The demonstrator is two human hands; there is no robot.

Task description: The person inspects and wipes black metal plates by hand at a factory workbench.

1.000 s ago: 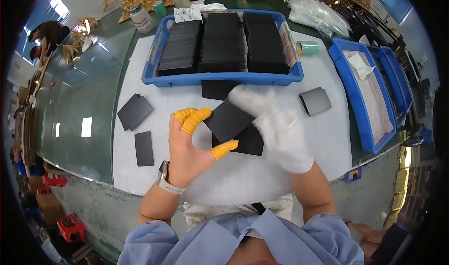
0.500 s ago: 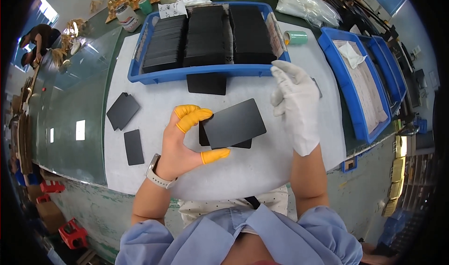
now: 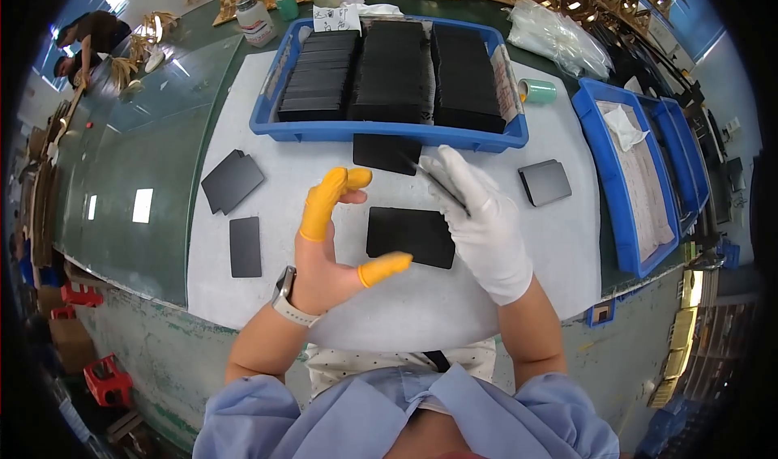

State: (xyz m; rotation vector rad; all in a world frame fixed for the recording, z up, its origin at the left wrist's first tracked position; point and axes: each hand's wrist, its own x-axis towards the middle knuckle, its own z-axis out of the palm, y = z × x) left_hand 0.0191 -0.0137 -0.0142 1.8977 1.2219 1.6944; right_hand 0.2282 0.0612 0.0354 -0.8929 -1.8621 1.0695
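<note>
My left hand (image 3: 326, 252), with yellow finger cots on the thumb and some fingers, is open and holds nothing. My white-gloved right hand (image 3: 490, 236) grips a thin black card (image 3: 443, 186), seen nearly edge-on and slightly blurred. Between my hands, another black card (image 3: 410, 237) lies flat on the white sheet (image 3: 381, 305). A further black card (image 3: 381, 153) lies against the near side of a blue tray (image 3: 389, 132), which holds three packed rows of black cards (image 3: 391, 70).
Left on the sheet are overlapping dark cards (image 3: 232, 182) and a single card (image 3: 245, 247); a small stack (image 3: 545, 183) lies right. Blue trays (image 3: 628, 252) stand at the right edge. A jar (image 3: 255, 23), a green roll (image 3: 538, 92) and plastic bags (image 3: 559, 38) sit behind.
The card between my hands has left my left fingers and is now tilted in my right hand, which moved inward. The card beneath now shows fully. The view has shifted slightly.
</note>
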